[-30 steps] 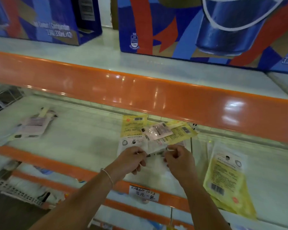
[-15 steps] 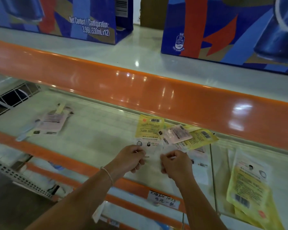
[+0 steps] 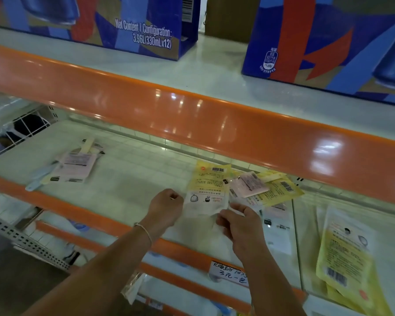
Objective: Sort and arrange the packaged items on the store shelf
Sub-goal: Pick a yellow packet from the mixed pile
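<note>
Taking the handwritten price label on the orange front rail as the landmark, the sorting looks no more than partly done.

Far to the label's left and further back on the white shelf, a small pink-and-white pile of packets lies loosely fanned, with a pale blue tool-like item sticking out at its lower left. It reads as one group gathered but not squared up.

Just above the label, the left hand is curled around the left edge of a yellow-and-white packet, and the right hand pinches the same packet's lower right corner between thumb and fingers. The packet sits on or just above the shelf; which of the two cannot be told. Judging by the two-handed hold, it is being straightened or lifted off its heap.

Above and slightly right of the label, touching that packet, a mixed heap is unsorted: a pink packet lies across a yellow packet, and a white packet lies below them.

Well to the label's right, past a clear divider, a stack of yellow packets lies overlapped and somewhat skewed, sorted by kind but untidy.

Left to do, in my judgement: splitting the mixed heap by colour and evening all the piles.
</note>
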{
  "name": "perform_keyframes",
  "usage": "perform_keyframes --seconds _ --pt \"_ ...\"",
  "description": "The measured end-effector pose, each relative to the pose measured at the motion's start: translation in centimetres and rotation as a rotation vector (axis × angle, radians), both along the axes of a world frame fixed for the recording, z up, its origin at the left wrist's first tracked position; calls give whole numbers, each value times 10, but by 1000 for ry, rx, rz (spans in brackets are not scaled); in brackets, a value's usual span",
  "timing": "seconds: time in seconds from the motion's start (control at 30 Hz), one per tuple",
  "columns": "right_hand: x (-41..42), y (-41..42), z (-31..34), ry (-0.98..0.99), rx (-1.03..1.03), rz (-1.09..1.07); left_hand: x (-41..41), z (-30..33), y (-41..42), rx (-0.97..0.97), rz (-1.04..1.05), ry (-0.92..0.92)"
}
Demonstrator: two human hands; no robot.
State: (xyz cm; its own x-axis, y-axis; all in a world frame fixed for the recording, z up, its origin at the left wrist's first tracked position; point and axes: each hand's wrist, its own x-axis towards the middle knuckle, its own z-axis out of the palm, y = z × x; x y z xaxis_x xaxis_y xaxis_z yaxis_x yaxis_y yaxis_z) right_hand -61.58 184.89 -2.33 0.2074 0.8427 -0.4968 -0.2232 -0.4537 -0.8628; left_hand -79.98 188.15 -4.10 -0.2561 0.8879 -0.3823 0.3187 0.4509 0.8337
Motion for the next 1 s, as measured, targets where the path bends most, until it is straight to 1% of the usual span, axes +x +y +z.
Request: perform_keyframes --seconds 0.07,0.17,0.23,0.3,0.37,0.43,0.5,0.6,0.7,0.87,1.0 --pt "-1 -1 3 186 -25 27 -3 1 0 -62 12 -42" --pt "-1 -5 5 298 -65 177 -2 3 -1 -188 11 -218" --pt "-1 -9 6 286 -77 281 -3 4 -4 -260 64 -377" --pt "2 -12 6 254 -76 349 -5 3 -7 -290 104 -521" --pt "5 -16 6 230 -75 397 -8 2 -11 -280 131 -648" --pt "8 -18 5 210 -72 440 -9 1 -15 -252 145 -708" --pt "11 -21 4 183 -60 466 -8 3 -18 -206 139 -672" --pt "16 -25 6 147 -38 496 -4 6 -21 -68 150 -587" --pt "23 -28 7 120 -17 504 8 14 -25 13 110 -541" --pt "35 -34 6 28 2 328 37 16 -32 61 30 -451" --pt "55 -42 -2 -83 80 197 66 17 -40 118 -91 -222"
